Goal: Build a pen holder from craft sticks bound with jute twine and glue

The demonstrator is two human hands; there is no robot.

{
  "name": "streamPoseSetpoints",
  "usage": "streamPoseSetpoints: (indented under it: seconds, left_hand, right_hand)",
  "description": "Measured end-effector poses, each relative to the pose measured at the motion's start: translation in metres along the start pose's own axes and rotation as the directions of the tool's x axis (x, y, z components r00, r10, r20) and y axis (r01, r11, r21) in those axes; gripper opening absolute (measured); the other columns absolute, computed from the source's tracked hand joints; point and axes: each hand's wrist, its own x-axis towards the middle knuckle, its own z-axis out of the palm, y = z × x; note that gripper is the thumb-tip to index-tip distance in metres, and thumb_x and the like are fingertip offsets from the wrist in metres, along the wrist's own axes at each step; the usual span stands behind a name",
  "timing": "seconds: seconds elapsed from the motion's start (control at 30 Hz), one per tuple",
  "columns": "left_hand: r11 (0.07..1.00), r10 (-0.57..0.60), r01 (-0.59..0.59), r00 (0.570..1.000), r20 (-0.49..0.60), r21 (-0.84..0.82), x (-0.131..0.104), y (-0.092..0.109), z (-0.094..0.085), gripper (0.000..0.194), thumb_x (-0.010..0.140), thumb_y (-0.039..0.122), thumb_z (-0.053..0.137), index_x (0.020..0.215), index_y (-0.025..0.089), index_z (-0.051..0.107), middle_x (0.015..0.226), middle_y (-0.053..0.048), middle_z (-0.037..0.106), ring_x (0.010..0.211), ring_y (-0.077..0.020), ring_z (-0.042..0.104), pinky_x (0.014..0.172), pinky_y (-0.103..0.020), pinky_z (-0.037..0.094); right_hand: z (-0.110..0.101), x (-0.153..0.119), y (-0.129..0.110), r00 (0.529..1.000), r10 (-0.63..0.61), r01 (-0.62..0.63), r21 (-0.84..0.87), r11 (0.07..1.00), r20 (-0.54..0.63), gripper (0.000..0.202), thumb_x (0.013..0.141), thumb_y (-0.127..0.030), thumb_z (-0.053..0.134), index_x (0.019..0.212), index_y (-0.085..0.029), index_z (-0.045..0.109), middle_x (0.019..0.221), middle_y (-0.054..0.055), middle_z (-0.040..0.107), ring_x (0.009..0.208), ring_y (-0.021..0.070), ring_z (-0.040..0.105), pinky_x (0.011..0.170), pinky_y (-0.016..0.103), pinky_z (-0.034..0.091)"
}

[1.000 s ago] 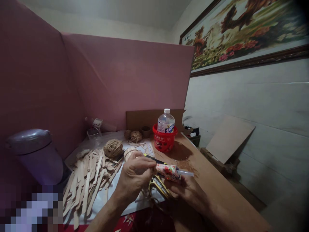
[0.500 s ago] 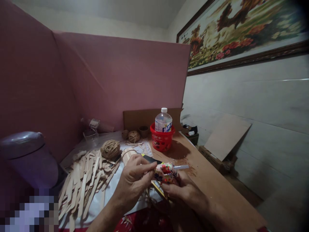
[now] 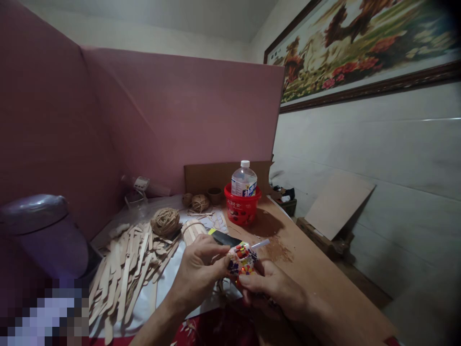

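A small packet with a colourful flowered pattern (image 3: 242, 259) is held between both hands, low in the middle of the view. My left hand (image 3: 201, 266) pinches its left edge with thumb and fingers. My right hand (image 3: 272, 283) grips its lower right side, thumb on the front. A pale translucent stick (image 3: 260, 243) pokes out from the packet's upper right. Just behind lies a dark flat thing (image 3: 225, 238) with a yellow-green end. Beyond my left hand rests a bundle of wooden sticks (image 3: 192, 231).
Many loose wooden sticks (image 3: 124, 274) cover the left of the table (image 3: 324, 293). Behind them are twine balls (image 3: 164, 221), a small brown pot (image 3: 214, 194) and a clear cup (image 3: 136, 204). A red tub (image 3: 242, 211) holds a plastic bottle (image 3: 244, 180). Left stands a bin (image 3: 46, 240).
The packet has tilted and shifted slightly left, its patterned face now showing more. The pale stick has swung from nearly level to pointing up and right. Both hands still hold the packet.
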Motion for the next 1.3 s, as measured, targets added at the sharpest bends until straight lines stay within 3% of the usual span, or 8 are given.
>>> streamPoseSetpoints:
  seconds: [0.17, 0.33, 0.43, 0.53, 0.77, 0.87, 1.03, 1.3]
  left_hand:
    - [0.997, 0.040, -0.036, 0.998, -0.057, 0.069, 0.000, 0.001, -0.001, 0.016, 0.079, 0.028, 0.060, 0.072, 0.023, 0.074, 0.066, -0.003, 0.057, 0.072, -0.0187, 0.051, 0.065, -0.034, 0.043]
    - [0.865, 0.373, -0.311, 0.924, -0.089, 0.393, -0.001, 0.004, 0.002, 0.020, 0.080, 0.022, 0.062, 0.097, 0.028, 0.071, 0.091, -0.006, 0.062, 0.092, -0.0227, 0.048, 0.081, -0.042, 0.041]
    - [0.767, 0.491, -0.398, 0.869, -0.062, 0.503, -0.001, 0.005, 0.006, 0.016, 0.080, 0.019, 0.063, 0.087, 0.031, 0.072, 0.090, -0.005, 0.058, 0.093, -0.0236, 0.046, 0.080, -0.041, 0.039]
    - [0.742, 0.519, -0.435, 0.854, -0.028, 0.510, 0.000, 0.008, 0.008, 0.014, 0.080, 0.017, 0.062, 0.078, 0.027, 0.071, 0.087, -0.005, 0.057, 0.092, -0.0238, 0.044, 0.079, -0.040, 0.039]
    - [0.706, 0.593, -0.516, 0.805, -0.007, 0.485, -0.004, 0.021, 0.013, 0.018, 0.081, 0.008, 0.058, 0.068, 0.021, 0.061, 0.080, -0.003, 0.061, 0.091, -0.0217, 0.045, 0.087, -0.041, 0.034]
    - [0.699, 0.597, -0.517, 0.802, -0.005, 0.493, -0.004, 0.023, 0.011, 0.019, 0.083, 0.005, 0.053, 0.072, 0.020, 0.057, 0.080, -0.002, 0.061, 0.090, -0.0209, 0.045, 0.091, -0.042, 0.031]
    - [0.781, 0.543, -0.420, 0.822, -0.171, 0.462, -0.005, 0.018, -0.005, 0.017, 0.085, 0.005, 0.048, 0.080, 0.021, 0.051, 0.089, -0.003, 0.054, 0.097, -0.0206, 0.041, 0.087, -0.038, 0.032]
    - [0.925, 0.325, -0.254, 0.914, -0.243, 0.282, -0.007, 0.012, -0.007, 0.026, 0.092, 0.019, 0.038, 0.066, 0.021, 0.042, 0.070, 0.000, 0.045, 0.073, -0.0157, 0.043, 0.068, -0.030, 0.035]
  right_hand:
    - [0.000, -0.001, -0.005, 0.997, 0.037, -0.040, 0.051, 0.998, 0.068, 0.034, 0.074, -0.046, 0.065, 0.073, -0.014, 0.055, 0.057, -0.003, 0.056, 0.030, 0.0012, 0.033, 0.024, 0.012, 0.028]
    - [0.001, -0.001, -0.008, 0.998, 0.036, -0.037, 0.040, 0.999, 0.045, 0.030, 0.074, -0.043, 0.063, 0.073, -0.014, 0.054, 0.054, -0.004, 0.053, 0.032, 0.0020, 0.033, 0.025, 0.012, 0.028]
    - [0.003, -0.001, -0.008, 0.999, 0.030, -0.031, 0.000, 1.000, 0.032, 0.023, 0.072, -0.036, 0.061, 0.067, -0.014, 0.054, 0.050, -0.006, 0.050, 0.029, 0.0024, 0.034, 0.023, 0.012, 0.027]
    - [0.005, -0.001, -0.008, 0.997, 0.067, -0.069, -0.060, 0.996, -0.027, 0.019, 0.072, -0.031, 0.059, 0.063, -0.014, 0.053, 0.050, -0.005, 0.051, 0.029, 0.0020, 0.034, 0.023, 0.013, 0.026]
    - [0.008, -0.002, -0.007, 0.999, 0.025, -0.024, -0.043, 0.999, 0.027, 0.030, 0.075, -0.040, 0.065, 0.066, -0.014, 0.052, 0.051, -0.006, 0.049, 0.033, 0.0020, 0.034, 0.026, 0.013, 0.026]
    - [0.005, -0.001, -0.006, 0.999, -0.003, 0.003, -0.004, 1.000, 0.044, 0.034, 0.077, -0.043, 0.063, 0.064, -0.013, 0.054, 0.049, -0.005, 0.048, 0.031, 0.0024, 0.033, 0.025, 0.014, 0.026]
    - [-0.005, -0.003, -0.006, 0.998, -0.043, 0.033, 0.178, 0.983, 0.050, 0.033, 0.081, -0.042, 0.061, 0.068, -0.011, 0.057, 0.054, -0.004, 0.051, 0.033, 0.0012, 0.029, 0.025, 0.012, 0.024]
    - [-0.009, -0.002, -0.006, 0.999, -0.036, 0.041, 0.332, 0.942, -0.023, 0.027, 0.083, -0.038, 0.061, 0.072, -0.013, 0.055, 0.056, -0.004, 0.049, 0.038, 0.0024, 0.027, 0.025, 0.010, 0.023]
